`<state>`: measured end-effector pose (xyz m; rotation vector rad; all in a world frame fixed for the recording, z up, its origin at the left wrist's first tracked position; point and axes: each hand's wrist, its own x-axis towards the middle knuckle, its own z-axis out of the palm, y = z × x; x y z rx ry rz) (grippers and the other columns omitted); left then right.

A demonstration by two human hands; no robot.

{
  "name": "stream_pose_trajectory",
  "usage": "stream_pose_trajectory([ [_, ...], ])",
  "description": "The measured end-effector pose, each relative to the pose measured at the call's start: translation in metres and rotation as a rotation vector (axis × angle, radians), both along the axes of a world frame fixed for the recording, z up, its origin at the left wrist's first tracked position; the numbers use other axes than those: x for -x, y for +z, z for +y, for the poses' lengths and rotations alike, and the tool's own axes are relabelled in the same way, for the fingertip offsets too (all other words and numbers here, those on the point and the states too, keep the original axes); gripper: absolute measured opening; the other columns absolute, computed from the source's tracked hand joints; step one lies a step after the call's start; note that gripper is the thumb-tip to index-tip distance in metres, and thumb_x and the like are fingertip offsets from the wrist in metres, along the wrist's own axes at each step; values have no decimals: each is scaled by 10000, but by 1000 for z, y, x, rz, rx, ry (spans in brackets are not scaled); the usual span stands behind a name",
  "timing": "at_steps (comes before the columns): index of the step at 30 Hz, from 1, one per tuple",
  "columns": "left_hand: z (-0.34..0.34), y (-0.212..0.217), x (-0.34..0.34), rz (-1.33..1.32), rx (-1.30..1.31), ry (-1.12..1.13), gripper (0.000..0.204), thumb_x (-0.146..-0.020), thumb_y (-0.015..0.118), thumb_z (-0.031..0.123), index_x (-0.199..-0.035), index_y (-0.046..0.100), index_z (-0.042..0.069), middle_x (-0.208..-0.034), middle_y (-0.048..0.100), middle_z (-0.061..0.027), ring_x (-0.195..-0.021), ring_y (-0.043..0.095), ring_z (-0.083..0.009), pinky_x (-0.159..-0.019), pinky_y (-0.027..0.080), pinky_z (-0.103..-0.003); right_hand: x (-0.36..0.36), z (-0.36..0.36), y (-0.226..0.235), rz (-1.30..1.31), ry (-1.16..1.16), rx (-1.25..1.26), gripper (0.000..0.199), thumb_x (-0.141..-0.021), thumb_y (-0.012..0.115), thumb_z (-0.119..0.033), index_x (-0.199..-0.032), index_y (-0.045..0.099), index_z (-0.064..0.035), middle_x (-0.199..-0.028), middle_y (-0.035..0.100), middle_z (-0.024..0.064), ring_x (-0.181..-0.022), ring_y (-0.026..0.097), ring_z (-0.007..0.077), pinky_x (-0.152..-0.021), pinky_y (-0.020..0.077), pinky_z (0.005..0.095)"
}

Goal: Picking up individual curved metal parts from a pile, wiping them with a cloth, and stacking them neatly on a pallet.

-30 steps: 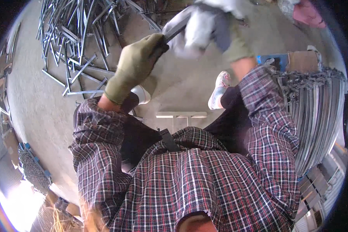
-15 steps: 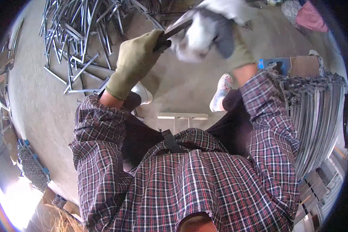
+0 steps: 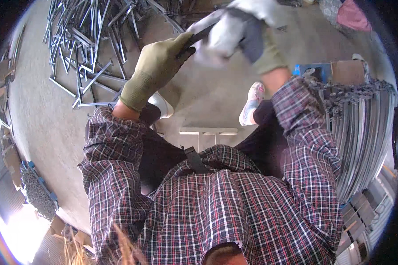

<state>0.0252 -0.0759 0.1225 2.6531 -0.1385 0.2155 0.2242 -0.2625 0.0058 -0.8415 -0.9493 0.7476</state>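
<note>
Metal strip [image 3: 198, 35], dark and narrow, is gripped between both gloved hands: the left hand [image 3: 157, 66] is clenched on its near end, the right hand [image 3: 241, 33] wrapped around the far part. A heap of similar metal pieces [image 3: 93, 39] is seen on the concrete floor [image 3: 44, 123] to the left, and bundled curved rods [image 3: 362, 137] are stacked to the right; much appears left unhandled.

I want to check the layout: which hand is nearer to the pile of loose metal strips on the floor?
Left. The left hand, in an olive glove, is just right of the pile of metal strips in the picture. The right hand, in a grey-white glove, is farther right, beyond the left hand.
</note>
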Motion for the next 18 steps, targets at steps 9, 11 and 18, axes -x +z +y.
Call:
stream_pose_trajectory([
  [9, -2, -7, 4, -31, 10, 82, 398, -947, 712, 151, -1335, 624, 139, -1099, 708, -122, -896, 716, -362, -723, 584, -416, -18, -47, 57, 90, -202, 110, 233, -1000, 583, -119, -1189, 673, -18, -1031, 697, 36, -964, 667, 138, -906, 557, 302],
  [11, -1, -3, 8, -7, 24, 83, 408, -950, 702, 133, -1348, 616, 139, -1113, 704, -120, -912, 717, -358, -735, 587, -410, 25, -33, 88, -268, -184, 248, 232, -996, 589, -117, -1189, 676, -20, -1036, 696, 36, -973, 666, 134, -913, 554, 298],
  [18, 2, -8, 3, -52, 71, 50, 415, -945, 698, 94, -1349, 613, 130, -1107, 703, -111, -932, 716, -352, -753, 587, -388, 21, -4, 69, 136, -592, 51, 195, -911, 636, -187, -870, 612, 2, -826, 627, 123, -716, 626, 278, -846, 542, 374],
])
